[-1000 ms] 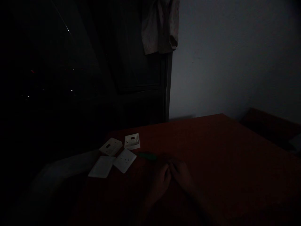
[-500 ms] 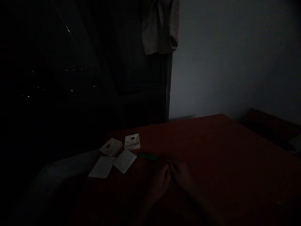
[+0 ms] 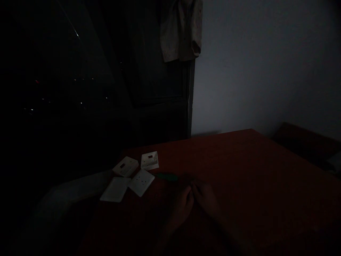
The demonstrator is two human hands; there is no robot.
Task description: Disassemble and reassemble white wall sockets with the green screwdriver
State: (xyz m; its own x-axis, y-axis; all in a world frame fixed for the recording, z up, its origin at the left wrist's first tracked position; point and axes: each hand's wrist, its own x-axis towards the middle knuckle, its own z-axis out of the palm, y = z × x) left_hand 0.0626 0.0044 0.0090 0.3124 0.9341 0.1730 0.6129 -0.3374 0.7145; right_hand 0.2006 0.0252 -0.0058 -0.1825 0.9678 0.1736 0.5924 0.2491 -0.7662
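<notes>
hands (image 3: 183, 203) (image 3: 207, 200) together at red table (image 3: 245, 163), pale wall (image 3: 255, 71), dark window (image 3: 69, 71)

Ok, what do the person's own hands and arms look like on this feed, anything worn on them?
The left hand and the right hand both look bare, with no glove to be seen. I can't make out any ring, watch or marking, though the dark could hide one. Past the wrists it is too dim to tell whether there are sleeves.
</notes>
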